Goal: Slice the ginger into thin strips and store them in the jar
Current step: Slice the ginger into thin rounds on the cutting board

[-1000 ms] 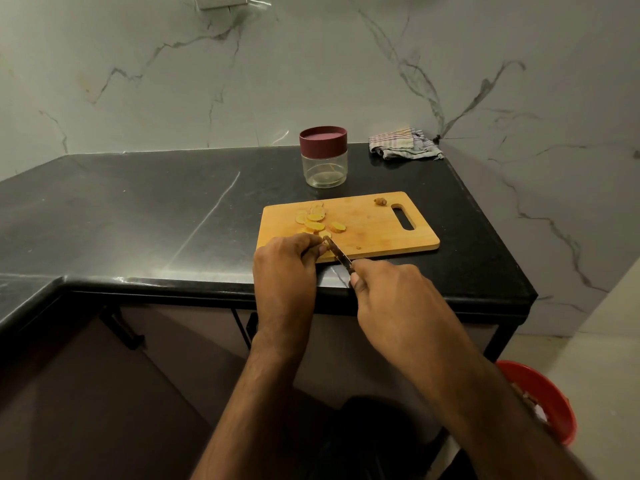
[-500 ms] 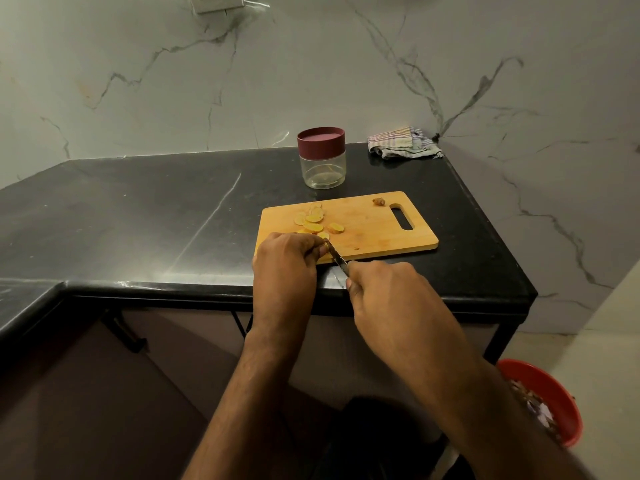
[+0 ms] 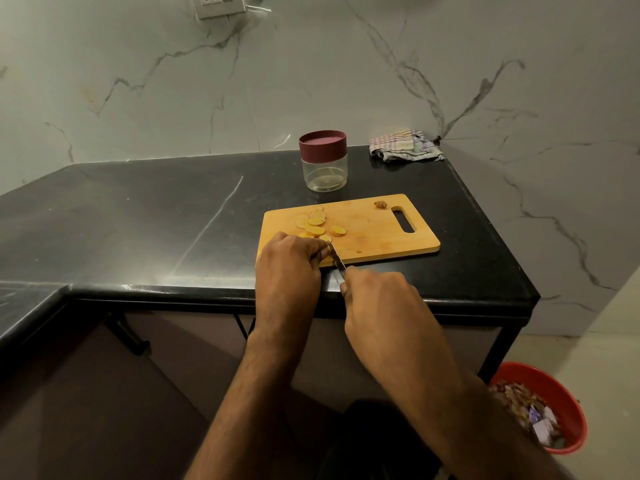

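A wooden cutting board [image 3: 374,230] lies on the black counter. Several yellow ginger slices [image 3: 315,226] lie on its left part, and a small brown ginger end [image 3: 380,204] sits near the handle slot. My left hand [image 3: 289,268] rests at the board's front left corner with its fingers curled down on a ginger piece, which is mostly hidden. My right hand [image 3: 381,299] grips the handle of a knife [image 3: 336,258], whose blade meets the board right beside my left fingertips. Behind the board stands a clear jar [image 3: 323,162] with a maroon lid on it.
A striped cloth [image 3: 403,145] lies crumpled in the back right corner of the black counter [image 3: 138,220]. A red bucket [image 3: 550,407] with scraps stands on the floor at the lower right. A wall socket [image 3: 220,5] is above.
The knife blade has shifted slightly nearer my left fingertips and both hands edged a little to the left. The slices, jar and board have stayed in place.
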